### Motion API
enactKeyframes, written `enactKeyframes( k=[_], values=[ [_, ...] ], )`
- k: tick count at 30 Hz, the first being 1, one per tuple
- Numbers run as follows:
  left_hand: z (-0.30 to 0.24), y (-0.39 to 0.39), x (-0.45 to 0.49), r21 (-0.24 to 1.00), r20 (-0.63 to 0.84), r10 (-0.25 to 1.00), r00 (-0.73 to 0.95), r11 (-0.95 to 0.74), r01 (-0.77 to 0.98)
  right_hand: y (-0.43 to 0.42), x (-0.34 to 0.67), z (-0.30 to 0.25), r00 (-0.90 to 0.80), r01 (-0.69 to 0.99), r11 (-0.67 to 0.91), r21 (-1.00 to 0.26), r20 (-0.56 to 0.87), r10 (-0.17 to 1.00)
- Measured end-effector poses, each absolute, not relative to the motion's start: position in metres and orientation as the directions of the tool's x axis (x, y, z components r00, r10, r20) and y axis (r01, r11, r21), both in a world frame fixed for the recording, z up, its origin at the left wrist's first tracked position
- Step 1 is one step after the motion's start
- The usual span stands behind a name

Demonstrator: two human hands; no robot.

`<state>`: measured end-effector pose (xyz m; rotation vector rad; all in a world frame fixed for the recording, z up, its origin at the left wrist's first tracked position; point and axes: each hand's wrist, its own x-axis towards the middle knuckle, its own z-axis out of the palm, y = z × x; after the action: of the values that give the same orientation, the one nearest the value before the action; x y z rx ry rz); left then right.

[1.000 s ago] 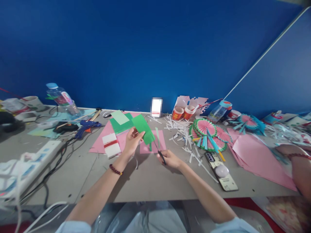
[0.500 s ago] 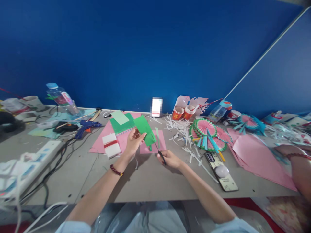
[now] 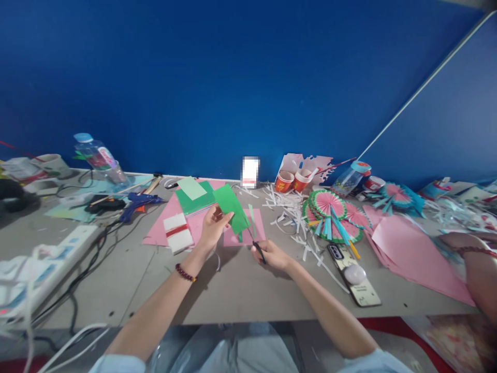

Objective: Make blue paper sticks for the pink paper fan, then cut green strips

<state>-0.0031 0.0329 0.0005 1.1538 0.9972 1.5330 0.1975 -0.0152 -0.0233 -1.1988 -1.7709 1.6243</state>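
Observation:
My left hand (image 3: 215, 224) pinches a sheet of green paper (image 3: 231, 203) by its left side, holding it tilted above the table. In my right hand (image 3: 271, 254) is a pair of scissors (image 3: 258, 250) with black handles, its blades at the lower right corner of the green paper. How far the blades are parted I cannot tell. Under the green paper lies a small pink sheet (image 3: 257, 228). Behind my left hand, a darker green sheet (image 3: 189, 203) and a pale green piece (image 3: 192, 188) rest on larger pink paper (image 3: 161, 228).
White paper scraps (image 3: 297, 223) and pink-green paper fans (image 3: 330, 204) lie to the right, near a phone (image 3: 363, 290). Red paper cups (image 3: 284, 181) stand behind. On the left are a blue glue gun (image 3: 139, 204), cables and a power strip (image 3: 66, 259). Another person's arm (image 3: 479, 264) rests far right.
Almost nothing differs. The green paper and the scissors have shifted very slightly; both hands keep their hold.

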Motion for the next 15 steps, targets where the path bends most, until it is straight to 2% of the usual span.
enactKeyframes(
  k=[15],
  values=[
    [-0.0004,0.0332,-0.0027,0.953,0.202,0.973,-0.112,-0.222,-0.206,-0.0155,0.1979,-0.0232,-0.522,0.295,-0.077,-0.952,-0.228,0.822]
  ],
)
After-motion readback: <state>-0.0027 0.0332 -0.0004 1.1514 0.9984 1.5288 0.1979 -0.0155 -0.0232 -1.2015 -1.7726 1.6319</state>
